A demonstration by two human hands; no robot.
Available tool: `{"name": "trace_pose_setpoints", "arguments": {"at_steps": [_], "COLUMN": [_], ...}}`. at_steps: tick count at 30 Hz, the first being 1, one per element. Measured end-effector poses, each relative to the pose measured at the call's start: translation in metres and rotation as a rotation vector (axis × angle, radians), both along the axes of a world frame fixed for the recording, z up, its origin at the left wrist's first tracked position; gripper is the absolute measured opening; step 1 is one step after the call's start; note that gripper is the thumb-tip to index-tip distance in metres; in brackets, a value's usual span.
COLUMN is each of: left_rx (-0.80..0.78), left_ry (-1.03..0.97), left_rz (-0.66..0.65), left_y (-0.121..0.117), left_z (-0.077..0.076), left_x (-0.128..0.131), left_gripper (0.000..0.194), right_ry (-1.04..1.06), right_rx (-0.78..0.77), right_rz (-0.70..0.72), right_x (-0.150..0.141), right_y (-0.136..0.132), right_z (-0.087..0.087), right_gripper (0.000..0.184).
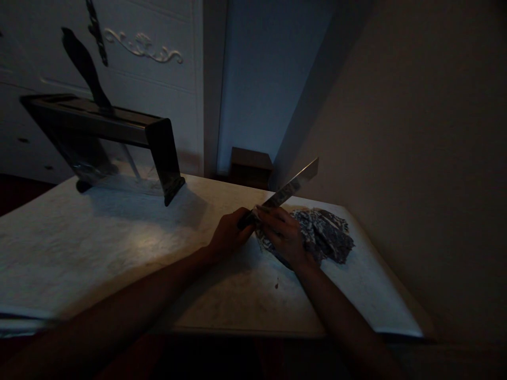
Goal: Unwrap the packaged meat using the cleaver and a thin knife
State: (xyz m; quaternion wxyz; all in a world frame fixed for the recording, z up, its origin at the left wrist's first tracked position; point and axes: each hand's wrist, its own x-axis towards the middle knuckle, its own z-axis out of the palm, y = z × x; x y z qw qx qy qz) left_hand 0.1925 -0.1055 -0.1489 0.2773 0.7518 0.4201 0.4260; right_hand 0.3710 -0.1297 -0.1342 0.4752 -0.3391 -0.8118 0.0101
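A kitchen knife (291, 190) points up and to the right above the table, its broad blade partly catching light. My left hand (231, 230) is closed around its dark handle. The fingers of my right hand (283, 235) are pressed together at the base of the blade, pinching what looks like an edge of a cloth against it. The rest of that dark, white-patterned cloth (327, 235) lies crumpled on the table behind and to the right of my right hand. Dim light hides the exact grip of the fingertips.
On the light tabletop (158, 279), a see-through knife block (158, 129) with a black frame stands at the left, one black handle (85, 66) rising from it. A small dark speck (277, 285) lies near the front. A wall (415, 158) borders the right side; a white door (158, 79) stands behind.
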Motion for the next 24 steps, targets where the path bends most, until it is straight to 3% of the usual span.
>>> {"name": "trace_pose_setpoints", "arguments": {"at_steps": [12, 18, 21, 24], "left_rx": [0.006, 0.069, 0.114, 0.148], "left_ry": [-0.041, -0.102, -0.102, -0.047], "left_rz": [0.029, 0.041, 0.025, 0.088], "left_y": [0.000, -0.007, -0.012, -0.014], "left_z": [0.000, 0.008, 0.007, 0.003], "left_x": [-0.002, 0.000, 0.004, 0.008], "left_gripper": [0.017, 0.019, 0.018, 0.018], "right_ry": [0.249, 0.094, 0.074, 0.061], "right_rx": [-0.149, -0.290, -0.292, -0.280], "right_rz": [-0.048, -0.105, -0.142, -0.160], "right_x": [-0.004, 0.003, 0.003, 0.001], "right_y": [0.007, 0.018, 0.018, 0.016], "right_z": [-0.001, -0.012, -0.013, -0.009], "right_gripper": [0.016, 0.014, 0.014, 0.014]}}
